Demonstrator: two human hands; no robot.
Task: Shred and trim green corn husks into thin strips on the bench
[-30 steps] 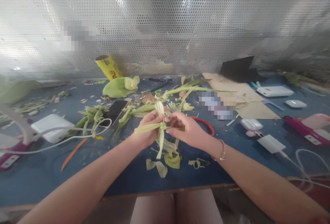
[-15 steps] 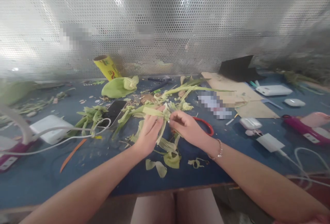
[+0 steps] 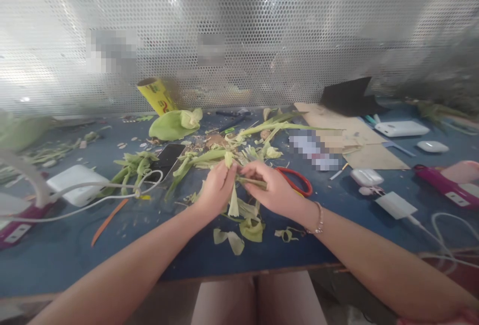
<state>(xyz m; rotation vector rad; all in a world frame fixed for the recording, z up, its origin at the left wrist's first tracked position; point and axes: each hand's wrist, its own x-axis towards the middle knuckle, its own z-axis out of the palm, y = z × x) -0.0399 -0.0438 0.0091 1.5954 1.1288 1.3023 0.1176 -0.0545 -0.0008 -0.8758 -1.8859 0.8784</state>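
Observation:
Both hands meet over the middle of the blue table. My left hand (image 3: 217,189) is closed on a pale green leafy piece (image 3: 233,201), part of which pokes up above the fingertips while a strip hangs below. Just right of it, my right hand (image 3: 267,185) has its fingers closed round a thin green stem (image 3: 255,182) that points toward the left fingertips. Where stem and leafy piece meet is too small to make out. Red-handled scissors (image 3: 299,181) lie beside my right hand, partly hidden. Loose pale leaves (image 3: 251,229) lie under the hands.
Behind the hands are more long leaves (image 3: 277,126), a large green leaf bundle (image 3: 174,124) and a yellow tube (image 3: 157,96). A phone (image 3: 170,158), white charger (image 3: 78,184) and cable lie left; cardboard (image 3: 377,157), earphone case (image 3: 366,177) and power strip (image 3: 445,185) right.
The leafy piece between my hands has turned and now hangs downward from the left fingers. My right hand now shows a stem across its fingers. The view has shifted slightly.

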